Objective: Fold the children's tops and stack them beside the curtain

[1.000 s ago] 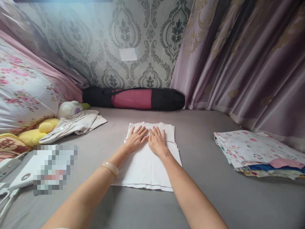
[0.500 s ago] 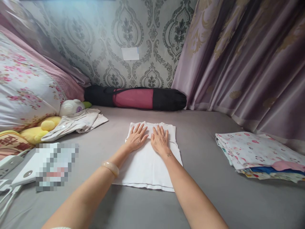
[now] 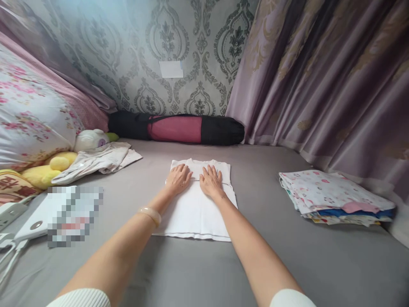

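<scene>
A white garment (image 3: 194, 209) lies folded flat on the grey bed sheet (image 3: 265, 256), straight in front of me. My left hand (image 3: 177, 179) rests palm down on its upper left part, fingers stretched out. My right hand (image 3: 211, 182) lies flat beside it on the upper right part, fingers spread. Both hands press on the cloth and hold nothing. A pale bangle (image 3: 149, 214) sits on my left wrist.
A stack of folded patterned clothes (image 3: 332, 197) lies to the right by the curtain (image 3: 319, 76). A black and pink roll bag (image 3: 175, 128) lies along the wall. At left are a crumpled beige garment (image 3: 99, 160), plush toys (image 3: 51, 168), a floral pillow (image 3: 28, 115) and a white device (image 3: 32, 224).
Both hands slid a little apart and slightly toward the garment's top edge. The view shifted a little; the garment stays flat.
</scene>
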A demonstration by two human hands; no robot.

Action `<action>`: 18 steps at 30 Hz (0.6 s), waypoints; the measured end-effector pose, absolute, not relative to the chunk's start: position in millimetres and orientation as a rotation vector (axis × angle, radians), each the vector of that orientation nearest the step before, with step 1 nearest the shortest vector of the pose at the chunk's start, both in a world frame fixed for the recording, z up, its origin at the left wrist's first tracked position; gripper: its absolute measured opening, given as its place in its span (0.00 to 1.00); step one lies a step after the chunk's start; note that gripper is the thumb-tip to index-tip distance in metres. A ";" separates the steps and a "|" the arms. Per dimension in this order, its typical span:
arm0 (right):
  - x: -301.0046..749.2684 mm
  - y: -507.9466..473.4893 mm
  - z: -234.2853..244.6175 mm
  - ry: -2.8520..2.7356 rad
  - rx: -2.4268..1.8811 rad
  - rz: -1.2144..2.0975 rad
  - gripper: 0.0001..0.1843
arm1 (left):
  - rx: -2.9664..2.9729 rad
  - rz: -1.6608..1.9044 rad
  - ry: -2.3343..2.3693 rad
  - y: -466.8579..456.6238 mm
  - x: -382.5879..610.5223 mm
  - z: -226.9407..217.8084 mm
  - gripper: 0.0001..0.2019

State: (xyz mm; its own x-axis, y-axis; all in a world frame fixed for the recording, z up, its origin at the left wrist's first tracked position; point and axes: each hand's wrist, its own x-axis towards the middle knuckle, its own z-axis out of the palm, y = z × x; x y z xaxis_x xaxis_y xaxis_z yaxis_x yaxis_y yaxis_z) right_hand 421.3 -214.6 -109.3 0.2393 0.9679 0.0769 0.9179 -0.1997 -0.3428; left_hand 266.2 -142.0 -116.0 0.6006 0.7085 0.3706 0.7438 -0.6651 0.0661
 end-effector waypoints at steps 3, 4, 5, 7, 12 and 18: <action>436.7 -218.3 -105.2 -1.791 -2.119 0.378 0.30 | -2.561 -0.567 -1.421 -150.9 259.4 -110.6 0.20; 444.7 -221.5 -103.2 -1.789 -2.076 0.401 0.30 | -2.532 -0.558 -1.470 -152.5 255.4 -109.5 0.21; 454.0 -226.0 -101.0 -1.772 -2.029 0.390 0.29 | -2.511 -0.561 -1.517 -153.1 250.5 -108.9 0.21; 474.8 -238.8 -96.8 -1.707 -1.958 0.281 0.26 | -2.473 -0.593 -1.654 -150.9 238.1 -108.9 0.22; 519.8 -278.3 -92.0 -1.417 -2.258 0.283 0.12 | -2.412 -0.585 -2.108 -138.2 203.5 -109.5 0.21; 528.6 -293.0 -88.5 -1.434 -2.386 0.367 0.08 | -2.548 -0.527 -2.267 -140.1 194.9 -100.1 0.16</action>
